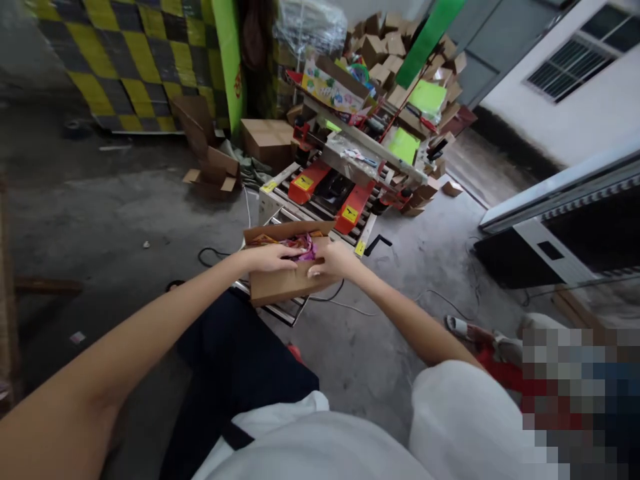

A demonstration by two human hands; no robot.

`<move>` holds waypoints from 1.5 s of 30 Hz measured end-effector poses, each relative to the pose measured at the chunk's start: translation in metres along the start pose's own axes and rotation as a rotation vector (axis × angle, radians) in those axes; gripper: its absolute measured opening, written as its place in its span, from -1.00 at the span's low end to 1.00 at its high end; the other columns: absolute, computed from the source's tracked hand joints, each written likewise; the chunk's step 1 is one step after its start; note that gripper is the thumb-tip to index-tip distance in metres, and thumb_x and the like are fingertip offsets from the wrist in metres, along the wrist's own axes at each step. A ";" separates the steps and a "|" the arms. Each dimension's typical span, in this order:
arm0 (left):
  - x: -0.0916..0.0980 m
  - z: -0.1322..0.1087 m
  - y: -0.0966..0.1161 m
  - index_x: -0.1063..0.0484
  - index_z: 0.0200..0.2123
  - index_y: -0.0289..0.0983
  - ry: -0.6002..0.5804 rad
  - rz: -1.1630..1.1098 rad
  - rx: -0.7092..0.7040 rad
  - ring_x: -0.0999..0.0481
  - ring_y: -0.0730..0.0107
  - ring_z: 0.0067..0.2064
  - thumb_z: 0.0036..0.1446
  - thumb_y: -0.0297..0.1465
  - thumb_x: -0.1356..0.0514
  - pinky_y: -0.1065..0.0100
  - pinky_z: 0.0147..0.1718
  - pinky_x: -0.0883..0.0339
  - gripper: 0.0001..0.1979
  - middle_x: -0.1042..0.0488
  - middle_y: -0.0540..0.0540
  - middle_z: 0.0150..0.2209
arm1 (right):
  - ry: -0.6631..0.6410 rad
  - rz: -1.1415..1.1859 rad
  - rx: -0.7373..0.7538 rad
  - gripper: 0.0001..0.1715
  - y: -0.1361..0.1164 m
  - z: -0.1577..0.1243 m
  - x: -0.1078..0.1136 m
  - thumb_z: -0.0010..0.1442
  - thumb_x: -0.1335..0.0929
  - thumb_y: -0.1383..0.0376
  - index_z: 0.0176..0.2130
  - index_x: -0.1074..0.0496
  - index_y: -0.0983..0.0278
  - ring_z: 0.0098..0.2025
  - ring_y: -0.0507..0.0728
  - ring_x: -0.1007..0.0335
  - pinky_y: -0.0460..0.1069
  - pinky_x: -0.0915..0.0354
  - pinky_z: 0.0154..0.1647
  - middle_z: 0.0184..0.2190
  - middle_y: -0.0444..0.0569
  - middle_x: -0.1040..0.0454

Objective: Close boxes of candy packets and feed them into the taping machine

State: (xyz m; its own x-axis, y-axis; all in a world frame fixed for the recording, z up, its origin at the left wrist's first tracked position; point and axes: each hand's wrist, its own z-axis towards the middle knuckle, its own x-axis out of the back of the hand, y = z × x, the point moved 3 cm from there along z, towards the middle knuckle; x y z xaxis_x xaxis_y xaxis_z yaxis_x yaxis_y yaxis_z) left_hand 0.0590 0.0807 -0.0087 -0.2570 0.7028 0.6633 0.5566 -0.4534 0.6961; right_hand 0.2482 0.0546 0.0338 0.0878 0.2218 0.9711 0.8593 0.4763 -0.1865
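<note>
A small open cardboard box stands at the near end of a roller conveyor. Purple and orange crinkled packets fill it, and their exact kind is too small to make out. My left hand reaches over the box's left side, fingers stretched out over the packets and the near wall. At the right end, my right hand grips the box, its thumb on the near side. Part of the right hand's fingers is hidden. Just beyond the box is a carton-sealing machine with orange-red side parts and rollers.
A printed carton of supplies sits on top of the machine. Behind it rises a heap of small cardboard boxes. An opened carton lies on the floor at left. A black crank handle juts out right. A person is at lower right.
</note>
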 end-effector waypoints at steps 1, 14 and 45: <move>-0.003 0.001 0.001 -0.17 0.40 -0.22 0.040 0.024 -0.009 -0.23 0.10 0.39 0.32 -0.18 -0.07 0.21 0.34 -0.09 -0.38 -0.19 -0.15 0.41 | 0.081 0.093 -0.054 -0.78 0.005 -0.005 -0.005 0.08 -0.57 0.19 -0.38 -0.60 0.29 -0.28 0.17 -0.51 -0.02 -0.32 -0.20 -0.41 0.02 -0.59; -0.064 -0.031 0.036 -0.32 0.26 -0.37 0.589 0.604 -0.303 -0.19 0.13 0.42 0.41 -0.37 -0.05 0.06 0.43 -0.02 -0.58 -0.26 -0.33 0.35 | -0.031 0.070 -0.100 -0.77 -0.005 0.035 -0.009 0.12 -0.40 0.46 -0.24 -0.65 0.27 -0.16 0.11 -0.53 -0.09 -0.30 -0.13 -0.25 -0.03 -0.65; -0.080 -0.015 0.046 -0.42 0.10 -0.62 0.422 0.604 0.059 -0.40 -0.18 0.22 0.20 -0.24 -0.25 0.06 0.24 -0.22 -0.43 -0.44 -0.57 0.11 | 0.235 0.201 0.079 -0.52 -0.036 -0.008 -0.046 0.41 -0.21 0.31 0.22 -0.44 0.31 0.33 0.20 -0.28 0.14 -0.09 0.42 0.25 0.12 -0.42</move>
State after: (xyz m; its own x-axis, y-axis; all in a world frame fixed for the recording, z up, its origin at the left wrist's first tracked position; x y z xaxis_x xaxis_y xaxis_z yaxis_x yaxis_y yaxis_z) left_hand 0.0933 -0.0042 -0.0259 -0.1677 0.0636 0.9838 0.7359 -0.6560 0.1678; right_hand 0.2174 0.0200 -0.0027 0.3734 0.1200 0.9199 0.7722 0.5094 -0.3799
